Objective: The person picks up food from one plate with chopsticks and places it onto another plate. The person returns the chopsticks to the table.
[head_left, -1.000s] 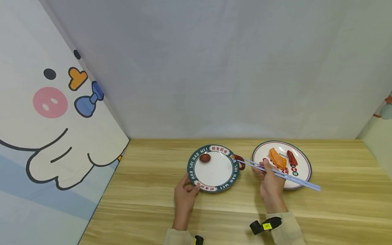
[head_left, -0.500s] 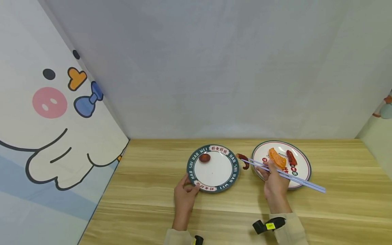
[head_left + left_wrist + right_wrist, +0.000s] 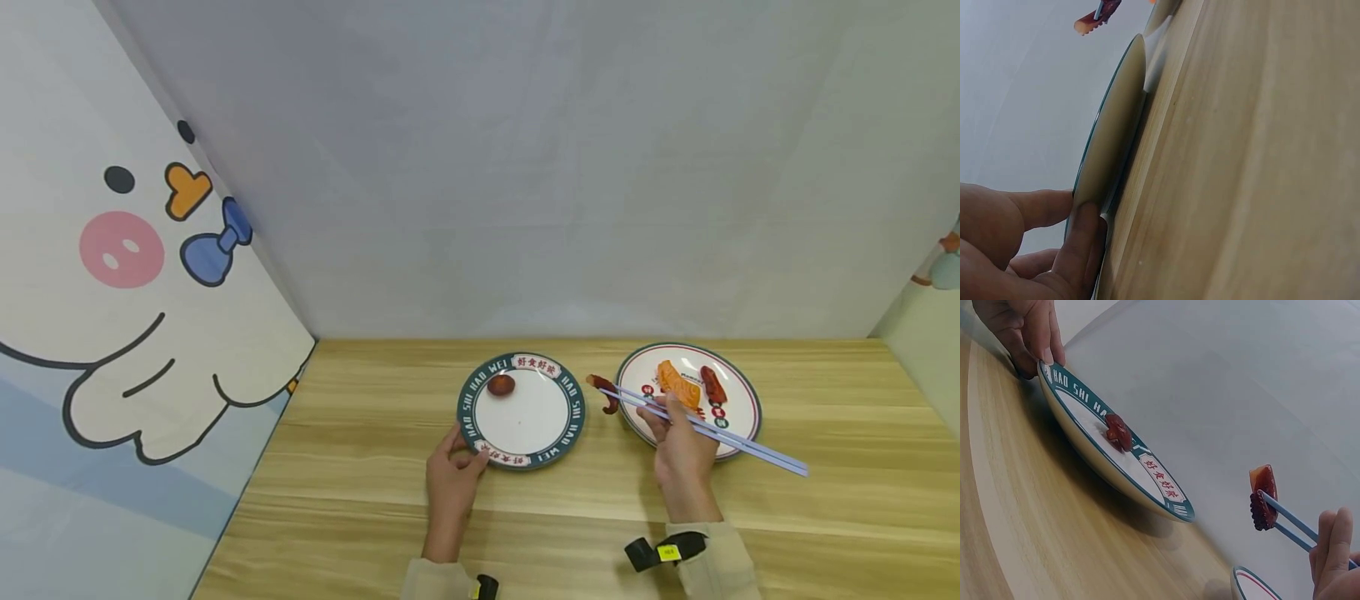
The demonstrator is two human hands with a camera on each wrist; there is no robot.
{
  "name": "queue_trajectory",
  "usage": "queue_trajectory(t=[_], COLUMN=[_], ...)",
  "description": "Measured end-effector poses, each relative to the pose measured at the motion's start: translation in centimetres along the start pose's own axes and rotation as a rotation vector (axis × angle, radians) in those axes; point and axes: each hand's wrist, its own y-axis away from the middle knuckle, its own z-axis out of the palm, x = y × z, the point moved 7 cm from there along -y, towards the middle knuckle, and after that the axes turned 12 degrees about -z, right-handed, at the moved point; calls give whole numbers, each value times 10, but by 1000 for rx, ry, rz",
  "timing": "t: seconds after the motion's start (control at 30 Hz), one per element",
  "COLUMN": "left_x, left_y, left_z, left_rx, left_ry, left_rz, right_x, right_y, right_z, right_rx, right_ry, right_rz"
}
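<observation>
My left hand (image 3: 452, 483) pinches the near-left rim of a green-rimmed plate (image 3: 525, 427), thumb on top and fingers underneath in the left wrist view (image 3: 1079, 250). On that plate sits a small reddish-brown piece (image 3: 501, 385), mushroom-shaped in the right wrist view (image 3: 1119, 432). My right hand (image 3: 684, 454) holds a pair of pale blue chopsticks (image 3: 757, 451). Their tips grip a dark red octopus tentacle (image 3: 611, 402), its suckers plain in the right wrist view (image 3: 1262, 509). It hangs in the air between the two plates, close to the right plate's left rim.
Behind the right hand, a white plate (image 3: 742, 417) with a thin green and red rim bears an orange, ridged piece (image 3: 678, 383) and a red, elongated piece (image 3: 713, 385). A grey wall (image 3: 585, 183) closes off the back of the wooden table (image 3: 360, 500).
My right hand has moved right with the chopsticks, carrying the octopus tentacle from over the green-rimmed plate's edge toward the other plate. The left hand has stayed on its rim.
</observation>
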Motion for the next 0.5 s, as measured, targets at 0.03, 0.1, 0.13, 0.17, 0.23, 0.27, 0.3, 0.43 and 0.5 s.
queue_trajectory(t=[0.03,0.1,0.13,0.17,0.23,0.27,0.3,0.43,0.5], left_x=[0,1,0,0,0,0,0,0,0], left_y=[0,0,0,0,0,0,0,0,1], left_z=[0,0,0,1,1,1,1,0,0], left_rx=[-2,-4,-4,-5,-5,-5,-5,-2,-3], left_ry=[2,7,8,10,9,9,8,0,-2], left_rz=[0,1,0,-2,-5,-6,-7,-6,-6], right_x=[0,-2,-3,-4,-5,-6,-7,-11,-12], right_y=[-1,-2,-2,-2,-3,-3,-3,-5,-7], right_z=[-1,-3,-3,-4,-6,-7,-8,-10,-13], right_rx=[5,15,20,23,33,36,37,37,41], right_ry=[-3,-5,-7,-2,-2,-5,-12,-59,-72], right_rz=[1,1,0,-1,3,2,0,-19,-28])
